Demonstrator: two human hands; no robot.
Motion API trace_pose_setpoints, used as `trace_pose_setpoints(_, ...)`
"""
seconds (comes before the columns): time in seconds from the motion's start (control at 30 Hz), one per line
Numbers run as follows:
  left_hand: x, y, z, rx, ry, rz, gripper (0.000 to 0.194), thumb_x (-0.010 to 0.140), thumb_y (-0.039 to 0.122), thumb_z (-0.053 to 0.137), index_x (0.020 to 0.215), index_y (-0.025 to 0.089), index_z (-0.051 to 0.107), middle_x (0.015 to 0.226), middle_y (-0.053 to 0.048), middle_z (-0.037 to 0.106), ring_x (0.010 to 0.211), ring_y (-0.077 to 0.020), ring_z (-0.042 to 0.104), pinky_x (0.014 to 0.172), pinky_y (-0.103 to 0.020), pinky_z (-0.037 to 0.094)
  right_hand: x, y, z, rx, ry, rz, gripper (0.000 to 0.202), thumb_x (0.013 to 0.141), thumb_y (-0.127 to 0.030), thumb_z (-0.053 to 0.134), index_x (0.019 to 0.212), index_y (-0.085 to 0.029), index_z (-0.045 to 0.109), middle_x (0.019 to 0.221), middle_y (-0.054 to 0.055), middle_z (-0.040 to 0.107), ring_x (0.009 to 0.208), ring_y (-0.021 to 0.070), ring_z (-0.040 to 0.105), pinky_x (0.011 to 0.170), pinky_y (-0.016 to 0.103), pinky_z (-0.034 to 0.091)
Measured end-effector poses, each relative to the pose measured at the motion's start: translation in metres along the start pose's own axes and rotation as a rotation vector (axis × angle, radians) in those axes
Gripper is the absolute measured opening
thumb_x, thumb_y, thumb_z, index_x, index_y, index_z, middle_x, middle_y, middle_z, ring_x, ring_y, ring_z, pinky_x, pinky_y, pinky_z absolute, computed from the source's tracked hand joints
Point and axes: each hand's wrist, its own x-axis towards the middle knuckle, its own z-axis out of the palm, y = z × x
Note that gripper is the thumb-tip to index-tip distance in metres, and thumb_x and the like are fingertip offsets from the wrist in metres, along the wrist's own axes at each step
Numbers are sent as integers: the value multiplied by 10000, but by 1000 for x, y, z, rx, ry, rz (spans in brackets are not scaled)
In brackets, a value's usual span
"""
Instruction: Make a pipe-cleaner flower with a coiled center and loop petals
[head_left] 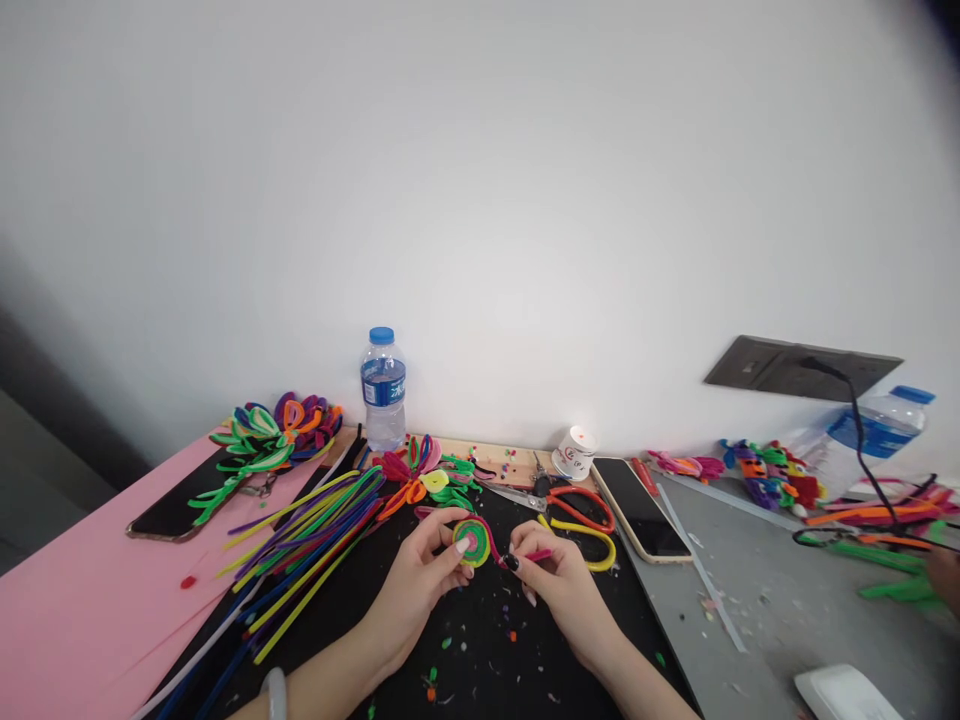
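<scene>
My left hand [433,555] pinches a flat coil of pipe cleaner [472,543], ringed in pink, green and yellow, with its thumb on the face. Around the coil's outer edge runs a dark pink pipe cleaner [495,548], and its loose end reaches to my right hand [551,575]. The fingers of that hand are closed on this strand. Just beyond my right hand lie scissors [589,525] with red and yellow handles. To the left of my left hand spreads a bundle of many-coloured pipe cleaners [315,545].
Behind my hands stand a water bottle [384,395] and a small white paper cup [576,452]. A phone [645,512] lies right of the scissors, another phone [184,500] at the left under pipe-cleaner flowers [262,440]. At the far right another person's hand [946,575] is partly visible.
</scene>
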Motion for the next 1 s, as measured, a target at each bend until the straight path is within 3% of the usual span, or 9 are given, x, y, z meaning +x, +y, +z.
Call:
trace_pose_setpoints(0.3, -3, 3, 3, -78, -43, -48, 288, 749, 274, 655, 1028, 241, 589, 798, 4, 579, 661, -100, 531, 675, -241, 428, -1, 3, 6, 82, 5, 56, 267, 653, -372, 723, 584, -146, 600, 751, -14, 482, 483, 55, 362, 401, 196, 288)
trace_pose_setpoints(0.7, -3, 3, 5, -111, -15, -59, 360, 690, 310, 710, 1026, 240, 602, 768, 3, 592, 648, -102, 546, 673, -247, 435, -5, 3, 14, 319, 42, 157, 245, 629, -320, 744, 580, -147, 579, 753, -11, 473, 515, 58, 339, 393, 178, 261)
trace_pose_setpoints(1.0, -5, 0, 5, -113, -24, -48, 343, 718, 301, 688, 1040, 242, 585, 753, 9, 592, 658, -106, 545, 680, -247, 438, -7, 5, 19, 416, 39, 197, 253, 648, -331, 744, 615, -149, 571, 585, -39, 470, 451, 49, 294, 390, 178, 247)
